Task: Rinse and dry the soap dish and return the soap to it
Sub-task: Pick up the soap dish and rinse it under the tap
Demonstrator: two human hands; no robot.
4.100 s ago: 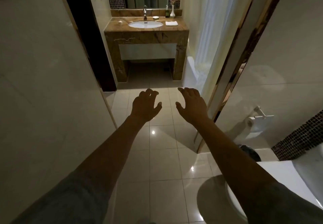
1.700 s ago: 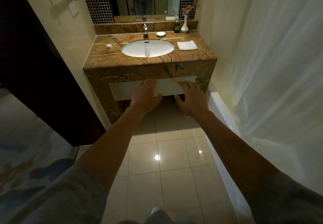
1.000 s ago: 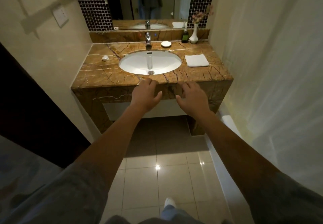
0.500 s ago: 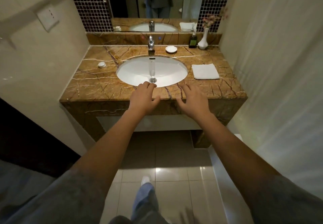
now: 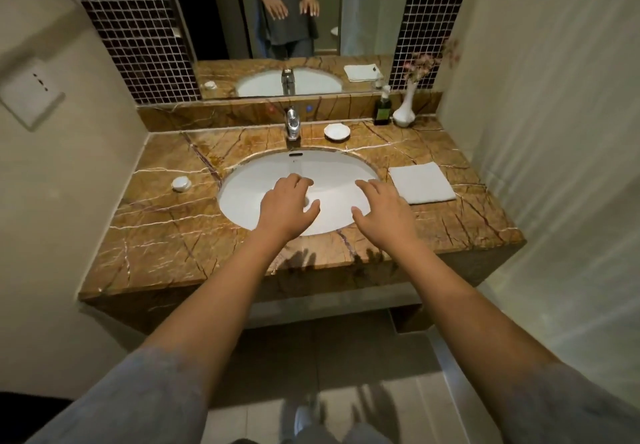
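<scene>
A small white round soap dish point(image 5: 336, 131) sits on the marble counter just right of the chrome tap point(image 5: 292, 124), behind the basin. I cannot tell whether soap lies in it. A folded white cloth point(image 5: 421, 182) lies flat on the counter right of the white oval basin point(image 5: 249, 183). My left hand point(image 5: 287, 206) hovers over the basin's middle, palm down, fingers spread, holding nothing. My right hand point(image 5: 382, 209) hovers over the basin's right front rim, also spread and empty. Both hands are well short of the dish.
A small white round lid-like object point(image 5: 181, 184) lies on the brown marble counter point(image 5: 166, 235) at the left. A dark pump bottle point(image 5: 382, 107) and a white vase point(image 5: 404, 111) with flowers stand at the back right. A mirror hangs behind; a pale curtain point(image 5: 561, 131) hangs right.
I have walked up to the vanity. Both hands moved forward from the counter's front edge to over the basin, staying empty and spread.
</scene>
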